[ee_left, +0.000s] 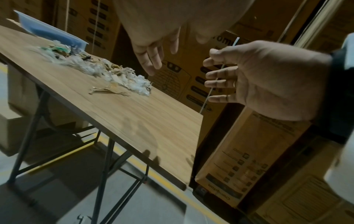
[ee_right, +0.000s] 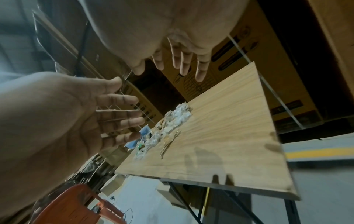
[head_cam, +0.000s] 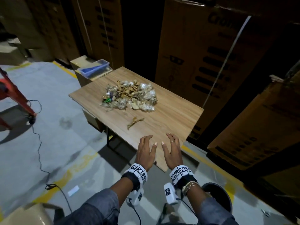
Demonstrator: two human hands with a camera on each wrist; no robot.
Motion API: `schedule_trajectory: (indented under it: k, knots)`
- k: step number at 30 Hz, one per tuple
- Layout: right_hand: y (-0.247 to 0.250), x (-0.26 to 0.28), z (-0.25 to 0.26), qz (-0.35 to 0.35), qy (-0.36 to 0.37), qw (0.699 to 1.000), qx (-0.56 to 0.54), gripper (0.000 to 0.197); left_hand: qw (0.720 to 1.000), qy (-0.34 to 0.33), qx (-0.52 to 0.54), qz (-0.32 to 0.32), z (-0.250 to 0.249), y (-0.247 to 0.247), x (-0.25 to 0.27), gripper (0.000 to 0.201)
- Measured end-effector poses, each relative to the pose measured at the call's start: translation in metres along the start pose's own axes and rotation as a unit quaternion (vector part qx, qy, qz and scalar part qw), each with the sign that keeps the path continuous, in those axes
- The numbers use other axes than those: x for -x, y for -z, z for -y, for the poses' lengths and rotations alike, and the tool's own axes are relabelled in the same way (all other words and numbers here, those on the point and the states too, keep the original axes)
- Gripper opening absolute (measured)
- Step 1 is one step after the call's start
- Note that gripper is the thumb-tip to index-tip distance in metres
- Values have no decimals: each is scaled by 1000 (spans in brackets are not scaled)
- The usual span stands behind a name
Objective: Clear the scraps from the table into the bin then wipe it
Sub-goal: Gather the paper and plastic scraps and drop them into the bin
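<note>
A heap of crumpled paper, plastic and dry scraps lies in the middle of the wooden table; the same scrap heap shows in the left wrist view. One stray dry scrap sits apart, nearer to me. My left hand and right hand hover side by side over the table's near corner, fingers spread, holding nothing. From the wrists, the left hand and right hand are empty above the table. A dark round bin stands on the floor by my right forearm.
A blue plastic tray sits on a box beyond the table's far corner. Tall cardboard boxes wall in the back and right. A red chair and a black cable are on the floor to the left.
</note>
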State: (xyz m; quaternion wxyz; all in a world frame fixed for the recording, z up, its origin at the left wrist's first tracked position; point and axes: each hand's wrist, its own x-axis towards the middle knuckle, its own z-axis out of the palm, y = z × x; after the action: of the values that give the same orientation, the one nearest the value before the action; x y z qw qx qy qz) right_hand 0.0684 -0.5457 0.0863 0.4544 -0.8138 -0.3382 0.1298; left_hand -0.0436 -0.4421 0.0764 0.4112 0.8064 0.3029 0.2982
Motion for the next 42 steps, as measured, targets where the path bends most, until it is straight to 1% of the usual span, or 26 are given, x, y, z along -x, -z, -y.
schedule_trajectory:
  k: [3, 7, 9, 12, 14, 16, 18, 19, 21, 22, 27, 32, 35, 37, 40, 42]
  knots:
    - [-26, -15, 7, 23, -1, 1000, -2, 48, 1000, 26, 6, -13, 17, 16, -18, 63]
    - [-60, -52, 10, 28, -8, 999, -15, 48, 999, 38, -5, -18, 39, 33, -54, 55]
    - [-78, -76, 10, 28, -9, 999, -25, 49, 999, 37, -22, -22, 53, 42, -74, 56]
    - [-105, -106, 13, 16, -34, 999, -32, 49, 998, 32, -59, -21, 71, 56, -99, 52]
    - [-121, -124, 20, 15, -49, 997, -49, 49, 996, 38, -76, -11, 80, 62, -121, 53]
    - [-137, -140, 27, 28, -38, 998, -34, 49, 994, 35, -101, 10, 87, 65, -142, 59]
    - [-153, -155, 26, 33, -55, 998, -20, 51, 992, 44, -118, 25, 95, 66, -157, 62]
    - [-158, -159, 27, 32, -65, 997, -22, 53, 992, 48, -118, 28, 100, 68, -163, 62]
    - [-168, -170, 25, 31, -49, 998, -13, 62, 990, 52, -123, 38, 107, 73, -177, 61]
    - [-174, -177, 25, 31, -53, 998, 2, 67, 989, 57, -127, 46, 111, 76, -184, 60]
    - [-211, -184, 19, 20, -136, 988, 76, 78, 983, 66, -149, 80, 149, 87, -206, 54]
    - [-254, -195, 14, 3, -217, 973, 79, 89, 979, 81, -130, 132, 182, 95, -241, 48]
    - [-278, -213, 13, -39, -289, 955, 53, 97, 977, 78, -111, 166, 199, 100, -270, 50]
    - [-300, -226, 18, -78, -334, 939, 38, 98, 975, 69, -99, 185, 212, 107, -288, 51]
    - [-330, -254, 29, -138, -374, 917, 15, 93, 972, 24, -80, 221, 227, 126, -314, 43]
    - [-345, -278, 38, -172, -404, 898, 2, 91, 968, -9, -79, 237, 234, 139, -329, 44]
